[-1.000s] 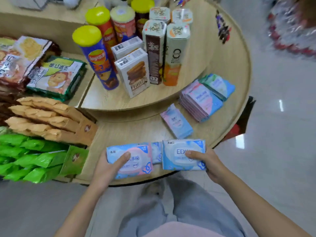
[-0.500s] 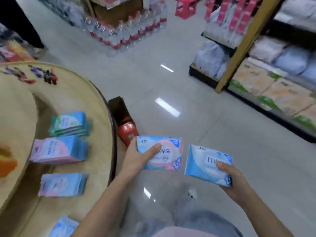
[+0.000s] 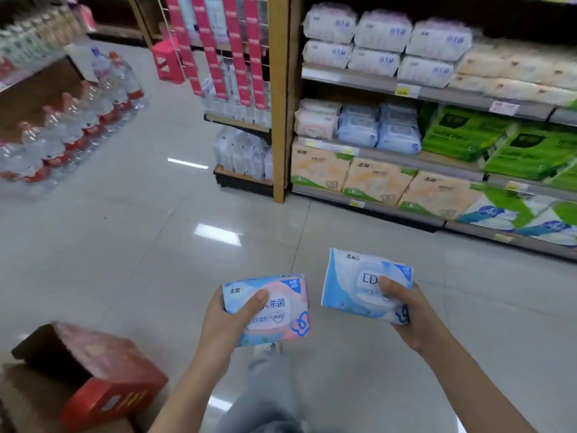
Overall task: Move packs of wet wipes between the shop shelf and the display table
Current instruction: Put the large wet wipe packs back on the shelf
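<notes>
my left hand (image 3: pixel 229 320) is clamped on a pink-and-blue pack of wet wipes (image 3: pixel 274 309), my right hand (image 3: pixel 406 310) on a blue pack (image 3: pixel 352 279), both carried above the floor. next, i judge, reach the shop shelf (image 3: pixel 393 89) ahead and slot them in.

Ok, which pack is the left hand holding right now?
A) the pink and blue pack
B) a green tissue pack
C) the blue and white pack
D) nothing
A: the left hand grips the pink and blue pack with the thumb across its front, while the right hand holds the blue and white pack.
</notes>
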A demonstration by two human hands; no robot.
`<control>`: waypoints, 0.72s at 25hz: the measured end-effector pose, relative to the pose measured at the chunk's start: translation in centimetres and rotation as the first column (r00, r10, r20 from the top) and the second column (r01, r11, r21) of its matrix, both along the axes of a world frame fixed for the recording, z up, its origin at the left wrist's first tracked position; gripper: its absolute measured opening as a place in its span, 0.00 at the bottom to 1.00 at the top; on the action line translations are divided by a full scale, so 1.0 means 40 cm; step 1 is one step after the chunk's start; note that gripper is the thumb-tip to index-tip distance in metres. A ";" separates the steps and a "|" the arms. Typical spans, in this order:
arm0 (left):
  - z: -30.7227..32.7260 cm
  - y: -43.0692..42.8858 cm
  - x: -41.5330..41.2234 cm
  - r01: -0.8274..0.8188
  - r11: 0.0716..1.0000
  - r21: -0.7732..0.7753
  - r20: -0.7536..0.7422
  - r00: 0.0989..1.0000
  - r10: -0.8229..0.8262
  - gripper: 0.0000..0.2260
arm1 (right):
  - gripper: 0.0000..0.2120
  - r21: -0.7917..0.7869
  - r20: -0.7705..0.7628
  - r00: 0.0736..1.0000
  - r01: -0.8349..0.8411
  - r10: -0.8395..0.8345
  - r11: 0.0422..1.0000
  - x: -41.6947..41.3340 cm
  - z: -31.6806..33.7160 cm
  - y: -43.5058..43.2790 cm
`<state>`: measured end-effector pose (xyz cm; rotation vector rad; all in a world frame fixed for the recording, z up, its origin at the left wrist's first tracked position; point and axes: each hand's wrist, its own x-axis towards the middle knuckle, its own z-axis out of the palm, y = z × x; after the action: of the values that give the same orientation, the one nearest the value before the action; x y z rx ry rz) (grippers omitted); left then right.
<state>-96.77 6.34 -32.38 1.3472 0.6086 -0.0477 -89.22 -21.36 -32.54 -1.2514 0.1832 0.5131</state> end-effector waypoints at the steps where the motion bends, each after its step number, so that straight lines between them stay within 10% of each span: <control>1: 0.002 -0.003 0.066 0.031 0.999 0.007 0.011 0.999 -0.031 0.24 | 0.29 -0.012 0.013 0.999 0.031 -0.031 0.999 0.049 0.004 -0.007; 7: 0.072 -0.005 0.560 0.199 0.979 0.046 0.090 0.975 -0.202 0.22 | 0.46 -0.043 0.082 0.963 0.262 -0.258 0.964 0.369 0.042 -0.030; 15: 0.241 -0.069 1.090 0.352 0.929 0.112 0.190 0.910 -0.368 0.41 | 0.42 0.038 0.195 0.886 0.421 -0.420 0.906 0.755 0.156 -0.080; 18: 0.238 -0.118 1.244 0.338 0.937 0.092 0.210 0.913 -0.350 0.32 | 0.40 0.050 0.223 0.876 0.427 -0.427 0.903 0.911 0.168 -0.114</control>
<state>-47.02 1.61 -22.88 1.4765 0.1782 -0.1646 -52.77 -25.93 -25.81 -1.2145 0.2566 -0.0176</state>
